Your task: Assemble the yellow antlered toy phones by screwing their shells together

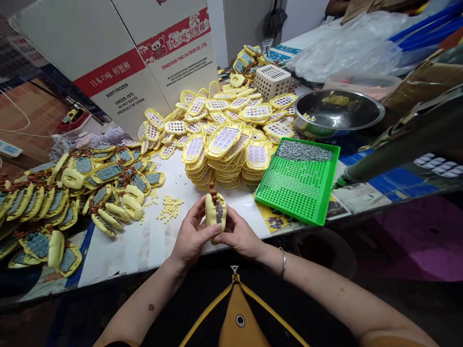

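Note:
Between my two hands, just above the table's front edge, is a yellow plastic toy casing (pixel 210 214) with brown bead-like pieces at its top and a grey part inside. My left hand (pixel 191 236) is closed around its left side, the thumb across the lower front. From the right, my right hand (pixel 241 235) grips it with fingers and thumb. Right behind it stand stacks of yellow-rimmed panels (pixel 224 140) with white keypad-like faces. Small yellow discs (pixel 169 208) lie on the table to the left.
A heap of yellow casings with grey inserts (pixel 108 171) covers the left side. At right are a green perforated tray (pixel 294 185) holding small metal screws (pixel 304 150), and a steel bowl (pixel 356 115). A large carton (pixel 144 58) and a holed cream box (pixel 273 82) stand behind.

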Demonstrator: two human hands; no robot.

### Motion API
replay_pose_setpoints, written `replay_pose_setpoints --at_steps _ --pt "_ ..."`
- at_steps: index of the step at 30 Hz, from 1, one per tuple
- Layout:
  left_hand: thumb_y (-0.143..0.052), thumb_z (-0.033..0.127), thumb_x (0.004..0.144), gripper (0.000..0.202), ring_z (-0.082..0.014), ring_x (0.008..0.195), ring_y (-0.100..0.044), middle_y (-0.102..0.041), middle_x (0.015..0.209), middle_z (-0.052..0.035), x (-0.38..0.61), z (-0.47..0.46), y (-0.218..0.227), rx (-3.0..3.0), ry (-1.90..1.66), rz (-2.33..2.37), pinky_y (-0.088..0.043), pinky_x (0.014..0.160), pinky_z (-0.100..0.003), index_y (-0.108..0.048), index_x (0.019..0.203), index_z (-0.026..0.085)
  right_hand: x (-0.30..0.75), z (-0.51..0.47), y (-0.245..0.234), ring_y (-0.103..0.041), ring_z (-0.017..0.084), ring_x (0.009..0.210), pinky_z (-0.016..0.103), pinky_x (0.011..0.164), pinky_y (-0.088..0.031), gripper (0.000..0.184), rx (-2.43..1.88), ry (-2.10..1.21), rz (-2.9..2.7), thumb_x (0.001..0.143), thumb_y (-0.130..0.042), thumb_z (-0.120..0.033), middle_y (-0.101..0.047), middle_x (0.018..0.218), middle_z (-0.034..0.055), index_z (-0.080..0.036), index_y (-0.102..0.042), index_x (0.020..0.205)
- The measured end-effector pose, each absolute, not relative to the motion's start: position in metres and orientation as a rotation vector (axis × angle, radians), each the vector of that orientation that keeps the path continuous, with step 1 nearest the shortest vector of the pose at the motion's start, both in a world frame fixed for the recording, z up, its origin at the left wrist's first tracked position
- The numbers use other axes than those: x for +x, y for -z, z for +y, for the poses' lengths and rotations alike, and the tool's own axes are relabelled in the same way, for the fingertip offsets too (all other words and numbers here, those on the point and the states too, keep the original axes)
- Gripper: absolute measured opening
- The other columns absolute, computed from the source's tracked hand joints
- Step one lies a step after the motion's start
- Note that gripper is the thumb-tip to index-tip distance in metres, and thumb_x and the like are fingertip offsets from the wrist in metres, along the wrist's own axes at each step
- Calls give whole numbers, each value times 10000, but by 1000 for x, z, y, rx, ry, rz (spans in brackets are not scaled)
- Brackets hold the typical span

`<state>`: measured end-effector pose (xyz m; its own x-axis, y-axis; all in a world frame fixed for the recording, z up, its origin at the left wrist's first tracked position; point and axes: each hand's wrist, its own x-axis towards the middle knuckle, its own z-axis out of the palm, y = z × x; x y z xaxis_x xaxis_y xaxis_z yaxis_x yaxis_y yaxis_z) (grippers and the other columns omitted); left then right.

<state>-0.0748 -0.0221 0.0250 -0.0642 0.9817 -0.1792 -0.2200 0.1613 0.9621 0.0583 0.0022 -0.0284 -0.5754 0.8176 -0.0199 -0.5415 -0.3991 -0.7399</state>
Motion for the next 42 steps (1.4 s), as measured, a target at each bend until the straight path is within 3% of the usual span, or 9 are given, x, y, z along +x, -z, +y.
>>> replay_pose_setpoints --at_steps 4,8,15,20,24,30,35,38,42 --pt "-852 208 641 686 -299 1351 -466 -579 1405 -78 -76 -20 -29 948 -1141 1185 -446 1062 -390 -615 1282 269 59 3 31 -580 224 1205 420 1052 -478 1017 -479 -2033 -940 573 -905 -359 -545 1377 92 -289 -361 1429" --pt "-860 236 635 723 -319 1355 -467 -562 1427 -88 -75 -18 -31 967 -1064 1192 -432 1079 -427 -602 1309 272 61 3 35 -581 217 1169 431 1076 -444 883 -489 -1959 -1069 612 -879 -411 -587 1270 65 -277 -438 1365" --pt "-855 259 664 672 -294 1428 -373 -541 1455 -80 -86 -17 -27 1154 -1063 1239 -215 1209 -378 -637 1300 243 71 6 33 -601 167 923 320 874 -506 716 -490 -2032 -996 536 -907 -453 -627 983 8 -229 -583 1134" --pt "-842 401 677 524 -291 1173 -622 -665 1291 -112 -85 -12 -31 832 -1064 1059 -494 979 -367 -713 1148 211 82 6 30 -580 144 791 288 758 -496 669 -304 -2205 -1152 599 -823 -604 -635 876 13 -167 -628 1066" --pt "-889 324 600 502 -255 1018 -679 -721 1153 -96 -82 -14 -30 644 -1064 1001 -519 914 -351 -723 1050 177 90 7 21 -609 193 893 327 795 -511 652 -385 -1881 -1534 784 -613 -688 -664 1000 84 -146 -593 1145" --pt "-888 274 605 442 -214 1043 -655 -715 1156 -41 -74 -20 -30 505 -1128 972 -476 977 -342 -713 1007 215 92 2 3 -588 142 656 260 600 -469 340 -783 -1180 -1817 986 -402 -455 -673 802 60 -161 -573 991" --pt "-912 238 552 393 -201 1007 -659 -735 1074 -10 -70 -23 -30 468 -1180 997 -494 935 -328 -726 899 233 88 1 5 -571 130 559 249 536 -430 302 -725 -841 -1898 997 -376 -374 -651 706 47 -164 -561 882" --pt "-899 270 583 391 -213 1029 -655 -729 1087 -28 -68 -22 -30 503 -1234 1052 -489 949 -335 -720 928 225 87 4 7 -592 140 576 252 541 -444 313 -798 -883 -1879 990 -394 -403 -666 711 47 -163 -585 925" --pt "-843 378 679 367 -227 1082 -652 -725 1144 -49 -66 -23 -30 651 -1329 1109 -495 959 -336 -738 999 232 90 7 10 -681 158 768 251 663 -536 306 -806 -1085 -1727 997 -407 -385 -720 902 75 -162 -589 1102"
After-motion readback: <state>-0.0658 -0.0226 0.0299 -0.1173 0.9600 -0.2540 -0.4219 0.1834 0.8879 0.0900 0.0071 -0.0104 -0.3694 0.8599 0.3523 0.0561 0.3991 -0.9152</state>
